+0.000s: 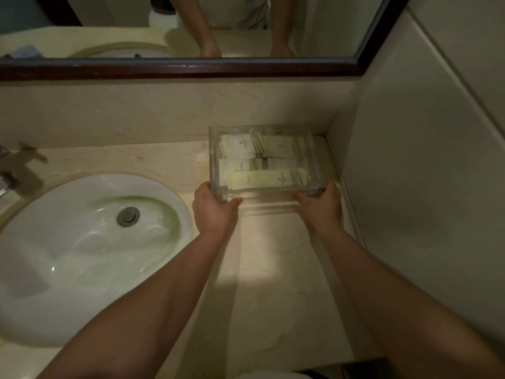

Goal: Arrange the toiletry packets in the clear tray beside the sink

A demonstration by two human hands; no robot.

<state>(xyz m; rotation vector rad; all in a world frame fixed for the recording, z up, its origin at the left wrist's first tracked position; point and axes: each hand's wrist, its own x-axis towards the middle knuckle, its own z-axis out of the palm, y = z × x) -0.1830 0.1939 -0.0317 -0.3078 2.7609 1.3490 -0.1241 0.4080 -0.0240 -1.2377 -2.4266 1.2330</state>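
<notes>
A clear plastic tray point(213, 160) rests on the beige marble counter to the right of the sink, close to the back corner. Several pale toiletry packets point(269, 179) with gold striped ends lie flat inside it, side by side and partly overlapping. My left hand point(214, 207) grips the tray's near left corner. My right hand point(322, 202) grips its near right corner. Both sets of fingers wrap the tray's front edge.
The white oval sink point(82, 250) with a metal drain fills the left. A chrome tap point(11, 170) stands at the far left. The backsplash and a dark-framed mirror point(177, 68) rise behind the tray; a tiled wall point(423, 187) closes the right side.
</notes>
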